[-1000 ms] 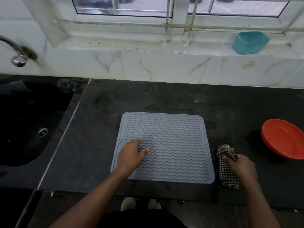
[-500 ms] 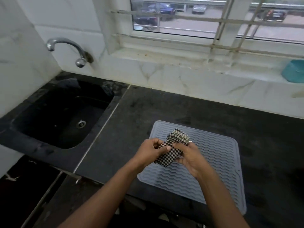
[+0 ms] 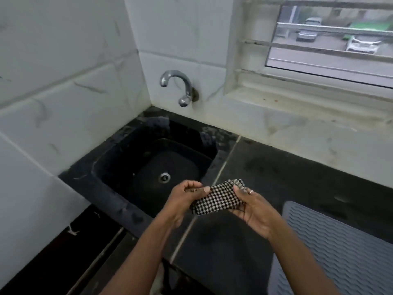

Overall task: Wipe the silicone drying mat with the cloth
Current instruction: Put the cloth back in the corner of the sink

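A black-and-white checked cloth [image 3: 219, 198] is held bunched between both hands, in the air over the seam between the sink and the counter. My left hand [image 3: 182, 203] pinches its left end with thumb and fingers. My right hand [image 3: 254, 209], a ring on one finger, cups and grips its right end. The grey silicone drying mat [image 3: 340, 248], ribbed with wavy lines, lies flat on the dark counter at the lower right, partly cut off by the frame edge. Neither hand touches the mat.
A black sink [image 3: 161, 165] with a metal drain sits just left of the hands. A chrome tap [image 3: 178, 88] juts from the white tiled wall above it. The dark counter [image 3: 276, 171] runs right below a barred window [image 3: 331, 39].
My right hand picked up the cloth from beside the mat, and my left hand left the mat to join it. Both hands carried the cloth left, off the mat toward the sink.
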